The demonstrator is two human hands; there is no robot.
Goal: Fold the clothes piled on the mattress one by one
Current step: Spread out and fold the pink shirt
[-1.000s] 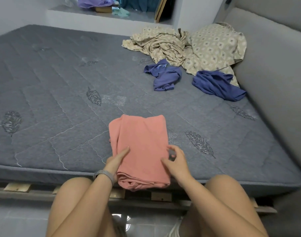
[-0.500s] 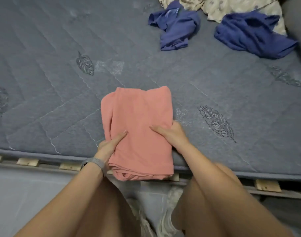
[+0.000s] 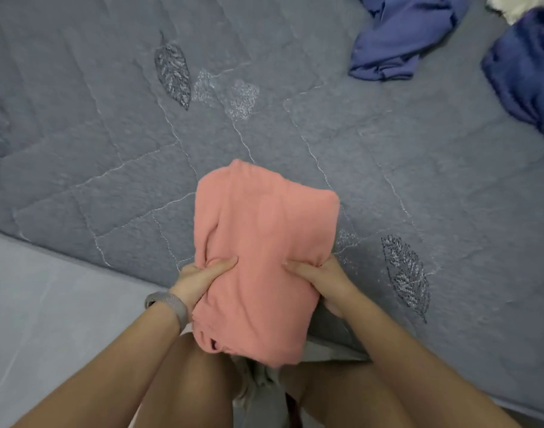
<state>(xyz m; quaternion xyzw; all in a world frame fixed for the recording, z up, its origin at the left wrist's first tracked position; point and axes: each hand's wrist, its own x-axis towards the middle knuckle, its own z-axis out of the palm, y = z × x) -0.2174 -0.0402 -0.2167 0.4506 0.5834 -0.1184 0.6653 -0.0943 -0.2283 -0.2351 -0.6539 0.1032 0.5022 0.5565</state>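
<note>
1 garment looks close to finished: the pink garment (image 3: 264, 257) is already doubled into a compact rectangle, several layers thick, with loose hems showing at its near end. Its far part lies on the mattress (image 3: 295, 125) and its near end hangs past the mattress edge, above the person's knees. The left hand (image 3: 199, 281) grips the left side of the bundle, thumb pressed into the top layer and fingers hidden beneath the cloth. The right hand (image 3: 324, 278) grips the right side the same way, thumb on top and fingers curled under. Judging by that 2-sided hold, the bundle is either getting a last fold or being lifted to set aside; I cannot tell which.

Plenty seems left. Well apart from the bundle, toward the far right, a blue garment (image 3: 400, 41) lies crumpled and unfolded, and a darker blue garment (image 3: 524, 78) lies bunched at the right edge of the view, partly cut off. A scrap of pale patterned fabric (image 3: 508, 7) shows in the top right corner; whether it is clothing is unclear. No stack of finished pieces is in view, so at least 2 garments appear to need folding.
</note>
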